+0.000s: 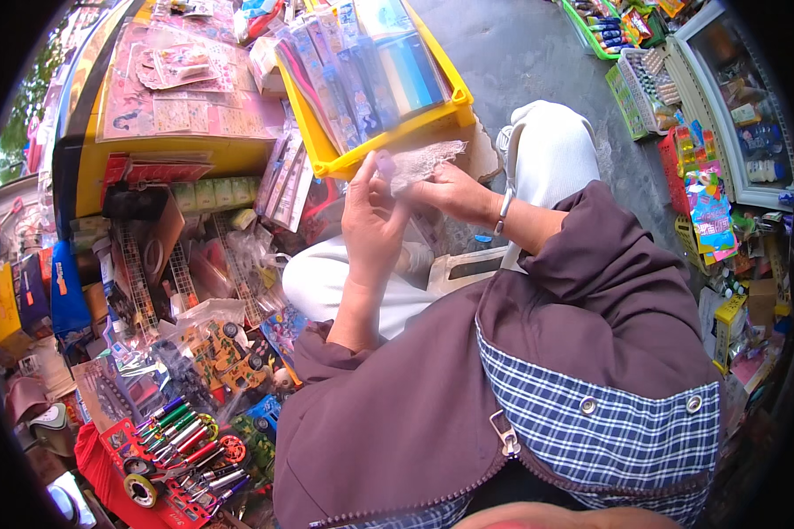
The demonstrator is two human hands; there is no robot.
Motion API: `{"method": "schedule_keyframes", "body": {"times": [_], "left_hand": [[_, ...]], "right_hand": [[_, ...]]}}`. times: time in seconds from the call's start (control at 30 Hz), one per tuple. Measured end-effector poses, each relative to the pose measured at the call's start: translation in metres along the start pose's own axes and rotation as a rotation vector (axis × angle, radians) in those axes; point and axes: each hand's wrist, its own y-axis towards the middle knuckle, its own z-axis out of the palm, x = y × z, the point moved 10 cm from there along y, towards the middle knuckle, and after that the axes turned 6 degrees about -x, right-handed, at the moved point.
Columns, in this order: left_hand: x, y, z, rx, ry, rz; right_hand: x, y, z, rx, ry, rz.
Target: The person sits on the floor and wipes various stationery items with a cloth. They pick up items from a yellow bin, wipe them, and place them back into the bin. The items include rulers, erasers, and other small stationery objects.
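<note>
In front of my knees, my left hand [372, 216] is raised with its fingers pinched on a small pale lilac item [385, 166], whose kind I cannot make out. Beside it, my right hand [459, 194] grips a crumpled greyish cloth [428, 164] that touches the lilac item. Just beyond both hands stands a yellow plastic basket [415, 134]. Upright in it are clear-wrapped, flat packs [353, 97] with blue and pink prints.
At the far left, a yellow display box [229, 157] carries pink sticker sheets [185, 79]. Toy trucks [229, 357] and carded pens [181, 432] crowd the near left. On the right are a red basket [670, 163], a white basket [648, 88] and a framed glass case [750, 115].
</note>
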Motion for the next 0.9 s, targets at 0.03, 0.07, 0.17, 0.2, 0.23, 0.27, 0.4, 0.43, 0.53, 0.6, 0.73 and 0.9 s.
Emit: {"method": "schedule_keyframes", "body": {"times": [0.03,0.07,0.17,0.2,0.23,0.27,0.4,0.43,0.53,0.6,0.73,0.9], "left_hand": [[0.0,0.0,0.002,0.036,-0.005,-0.006],[0.0,0.002,0.003,0.066,0.013,-0.005],[-0.001,0.007,-0.006,0.086,-0.057,-0.039],[-0.008,0.009,-0.012,0.042,-0.061,0.021],[-0.012,0.011,-0.018,-0.011,-0.066,0.054],[-0.016,0.011,-0.023,-0.062,-0.066,0.086],[-0.035,0.012,-0.025,-0.12,0.174,0.282],[-0.037,0.012,-0.024,-0.115,0.194,0.305],[-0.038,0.012,-0.024,-0.107,0.217,0.317],[-0.035,0.012,-0.026,-0.113,0.196,0.294],[-0.02,0.013,-0.027,-0.107,0.18,0.19],[0.01,0.013,-0.044,-0.205,-0.138,-0.069]], "right_hand": [[0.003,0.0,-0.002,-0.026,0.017,-0.053],[0.007,0.0,-0.004,-0.031,0.071,-0.103],[0.008,0.0,-0.01,-0.07,0.189,-0.112],[0.003,0.001,-0.009,-0.061,0.138,-0.069],[0.003,0.002,-0.006,-0.031,0.106,-0.059],[-0.002,0.003,-0.002,-0.01,0.086,-0.002],[0.015,0.003,0.003,0.02,0.025,-0.16],[0.01,0.003,0.004,0.026,0.039,-0.108],[0.0,0.002,0.006,0.041,0.093,-0.005],[0.007,0.001,0.006,0.04,0.116,-0.077],[0.005,0.002,0.003,0.015,0.065,-0.063],[0.009,0.001,0.005,0.036,0.075,-0.074]]}}
